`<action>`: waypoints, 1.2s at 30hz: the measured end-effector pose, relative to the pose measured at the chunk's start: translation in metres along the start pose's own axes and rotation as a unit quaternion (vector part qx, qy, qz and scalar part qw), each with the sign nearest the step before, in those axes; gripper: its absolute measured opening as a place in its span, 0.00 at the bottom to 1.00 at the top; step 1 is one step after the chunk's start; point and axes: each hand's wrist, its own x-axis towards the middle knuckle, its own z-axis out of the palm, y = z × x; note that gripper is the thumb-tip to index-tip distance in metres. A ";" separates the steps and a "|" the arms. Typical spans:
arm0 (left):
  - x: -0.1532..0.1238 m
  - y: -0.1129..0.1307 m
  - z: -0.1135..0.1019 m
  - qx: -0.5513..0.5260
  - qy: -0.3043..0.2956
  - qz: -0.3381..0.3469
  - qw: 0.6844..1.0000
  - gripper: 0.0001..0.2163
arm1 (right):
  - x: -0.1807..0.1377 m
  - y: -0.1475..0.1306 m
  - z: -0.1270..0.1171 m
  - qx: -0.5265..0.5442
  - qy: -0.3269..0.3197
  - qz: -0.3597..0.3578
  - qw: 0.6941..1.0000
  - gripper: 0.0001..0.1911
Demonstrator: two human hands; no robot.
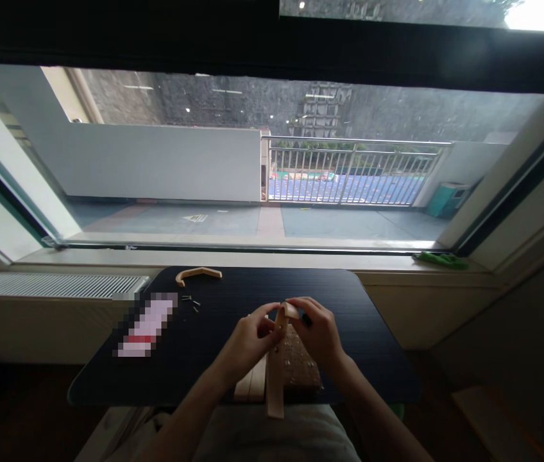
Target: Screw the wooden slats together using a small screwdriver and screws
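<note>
Between both hands, a pale wooden strip (276,378) with holes stands tilted over the table's near edge. My left hand (251,333) pinches it near its upper end. My right hand (319,327) has its fingers closed on a curved wooden piece (291,310) at the top of the strip. Whether strip and curve are one piece I cannot tell. Something small and black (306,319) shows by the right fingers, too hidden to name. Under the hands lies a brown woven-textured block (299,362). Beside it, more flat wooden strips (251,382) lie partly behind the left forearm.
On the dark table (358,346), a bent wooden piece (199,273) lies at the far left. Several small screws (190,300) are scattered near it. A blurred pinkish sheet (149,324) lies at the left edge. Behind stand the window sill (272,258) and a radiator (55,284).
</note>
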 end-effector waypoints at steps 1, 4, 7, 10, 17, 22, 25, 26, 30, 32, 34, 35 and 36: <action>-0.001 0.001 0.000 0.012 -0.007 0.005 1.000 0.26 | 0.000 0.001 0.000 0.003 0.003 0.003 1.000 0.12; -0.008 0.007 -0.002 0.093 0.004 0.024 0.995 0.23 | -0.001 0.006 0.001 -0.001 0.003 0.027 1.000 0.11; -0.026 0.013 -0.004 0.252 0.081 0.086 0.961 0.21 | -0.002 0.011 0.001 -0.005 0.008 0.049 0.999 0.09; -0.047 0.013 -0.001 0.328 0.044 0.176 0.927 0.23 | -0.004 0.016 0.001 -0.009 0.004 0.060 0.998 0.09; -0.071 0.000 0.019 0.395 -0.027 0.231 0.889 0.25 | -0.014 0.024 0.010 -0.024 -0.039 0.099 0.994 0.10; -0.069 0.001 0.022 0.367 -0.040 0.228 0.901 0.18 | -0.018 0.028 0.016 -0.014 -0.060 0.121 0.991 0.09; -0.071 -0.002 0.021 0.367 -0.031 0.224 0.902 0.19 | -0.019 0.032 0.020 -0.007 -0.059 0.128 0.990 0.09; -0.071 -0.003 0.021 0.373 -0.026 0.225 0.900 0.19 | -0.020 0.034 0.021 -0.003 -0.059 0.131 0.990 0.09; -0.072 -0.010 0.021 0.391 -0.011 0.224 0.892 0.20 | -0.020 0.039 0.026 0.017 -0.057 0.141 0.988 0.08; -0.071 -0.011 0.023 0.395 -0.007 0.225 0.890 0.20 | -0.020 0.039 0.027 0.016 -0.056 0.143 0.988 0.07; -0.070 -0.011 0.024 0.395 -0.004 0.228 0.890 0.19 | -0.018 0.039 0.028 0.006 -0.063 0.134 0.989 0.07; -0.069 -0.011 0.024 0.394 -0.004 0.230 0.890 0.18 | -0.018 0.039 0.028 -0.001 -0.069 0.125 0.990 0.06; -0.069 -0.010 0.024 0.394 -0.006 0.231 0.890 0.17 | -0.017 0.038 0.028 -0.008 -0.077 0.115 0.990 0.06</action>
